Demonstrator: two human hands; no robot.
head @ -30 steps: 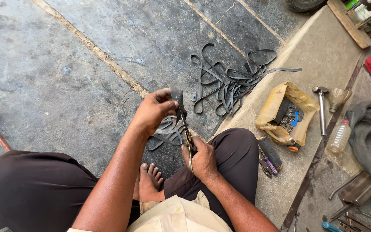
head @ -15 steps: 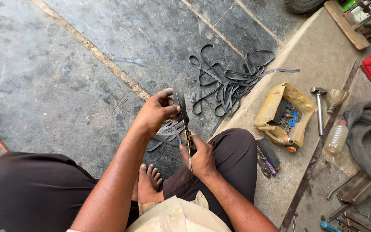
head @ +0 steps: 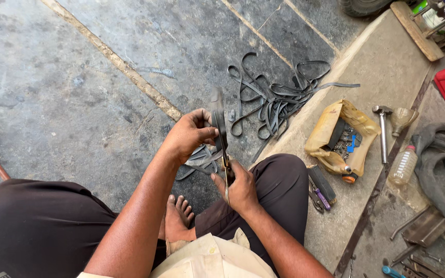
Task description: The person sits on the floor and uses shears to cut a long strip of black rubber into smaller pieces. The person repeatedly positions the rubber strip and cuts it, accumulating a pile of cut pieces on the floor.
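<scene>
While left hand [head: 191, 135] pinches flat black rubber strip [head: 217, 110], right hand [head: 239, 186] grips metal scissors [head: 226, 162].

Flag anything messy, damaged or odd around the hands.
Cut black rubber strips lie tangled on the concrete floor beyond the left hand. The yellow bag gapes open, tools showing inside. Nothing spilled.

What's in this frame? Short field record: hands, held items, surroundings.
left hand: grip pinches the top of a black rubber strip
right hand: grip closed on scissors, blades up along the strip
cut strips: tangled pile on the concrete floor
yellow bag: open, small tools inside
hammer: beside the bag
plastic bottle: lying down, right of hammer
bare foot: tucked under the knee
</scene>
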